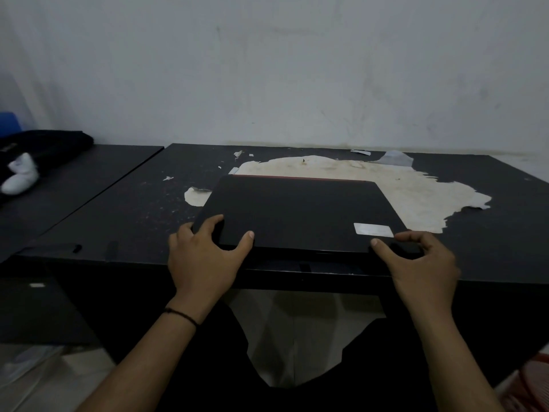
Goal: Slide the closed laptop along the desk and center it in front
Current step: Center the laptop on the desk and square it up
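Note:
A closed black laptop [300,212] lies flat on the dark desk [124,209], near the front edge and roughly in the middle of the view. A pale sticker [373,229] marks its near right corner, and a thin red strip runs along its far edge. My left hand [205,257] grips the near left corner, thumb on the lid and fingers around the side. At the near right corner, my right hand [419,263] holds the laptop the same way, thumb on top.
A large patch of peeled, pale surface [386,185] spreads behind and to the right of the laptop. A second dark desk [71,179] adjoins on the left, carrying black cloth [44,144] and a white sock-like item [20,176]. A white wall stands behind.

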The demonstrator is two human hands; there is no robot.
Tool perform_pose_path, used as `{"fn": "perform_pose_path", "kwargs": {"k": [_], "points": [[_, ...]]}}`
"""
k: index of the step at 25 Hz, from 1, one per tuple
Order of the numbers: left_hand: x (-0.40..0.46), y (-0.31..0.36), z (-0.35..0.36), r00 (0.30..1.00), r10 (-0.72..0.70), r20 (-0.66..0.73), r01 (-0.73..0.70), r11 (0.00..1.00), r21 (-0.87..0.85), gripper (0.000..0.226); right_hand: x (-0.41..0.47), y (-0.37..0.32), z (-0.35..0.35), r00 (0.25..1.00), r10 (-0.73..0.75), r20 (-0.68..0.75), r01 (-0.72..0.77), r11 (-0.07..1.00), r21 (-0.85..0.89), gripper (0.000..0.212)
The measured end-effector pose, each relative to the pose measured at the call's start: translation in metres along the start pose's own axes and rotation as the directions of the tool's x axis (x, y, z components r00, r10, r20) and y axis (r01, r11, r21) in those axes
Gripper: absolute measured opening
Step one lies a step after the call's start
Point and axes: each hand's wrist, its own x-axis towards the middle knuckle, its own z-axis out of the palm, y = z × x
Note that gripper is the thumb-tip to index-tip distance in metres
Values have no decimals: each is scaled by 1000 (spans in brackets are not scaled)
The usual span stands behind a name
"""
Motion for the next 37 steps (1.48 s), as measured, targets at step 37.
{"fn": "perform_pose_path", "kwargs": {"k": [37], "points": [[-33,39,35,861,509,-10,-500,849,169,39,-46,8,64,762,-628,160,634,673,-381,36]]}}
